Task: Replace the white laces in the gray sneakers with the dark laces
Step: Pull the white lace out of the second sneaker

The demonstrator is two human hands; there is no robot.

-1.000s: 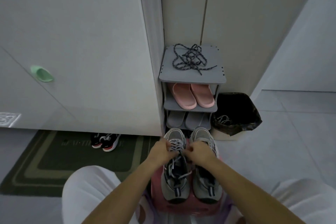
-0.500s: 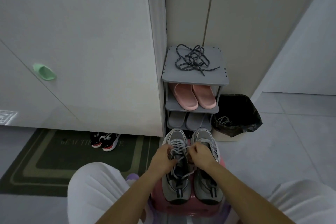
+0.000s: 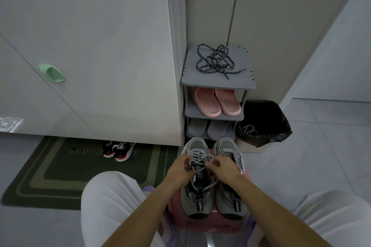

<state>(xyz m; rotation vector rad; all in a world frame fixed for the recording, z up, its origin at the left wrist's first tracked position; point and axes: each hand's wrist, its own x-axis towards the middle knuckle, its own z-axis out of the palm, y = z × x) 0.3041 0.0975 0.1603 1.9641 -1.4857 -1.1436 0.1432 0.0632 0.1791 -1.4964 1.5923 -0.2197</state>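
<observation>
Left hand (image 3: 181, 168): grip pinching white lace (image 3: 197, 155) on gray sneaker (image 3: 195, 192).
Right hand (image 3: 222, 166): grip pinching same lace.
Dark laces (image 3: 215, 62): tangled on rack top shelf (image 3: 241, 83).

A home's front hall, small gray shoe rack (image 3: 218, 83) at middle right with pink slippers (image 3: 217, 102), green doormat (image 3: 60, 168) at lower left, tiled floor (image 3: 311, 156)

Head-worn camera, looking forward and down, close above hands (image 3: 200, 168), dim.
</observation>
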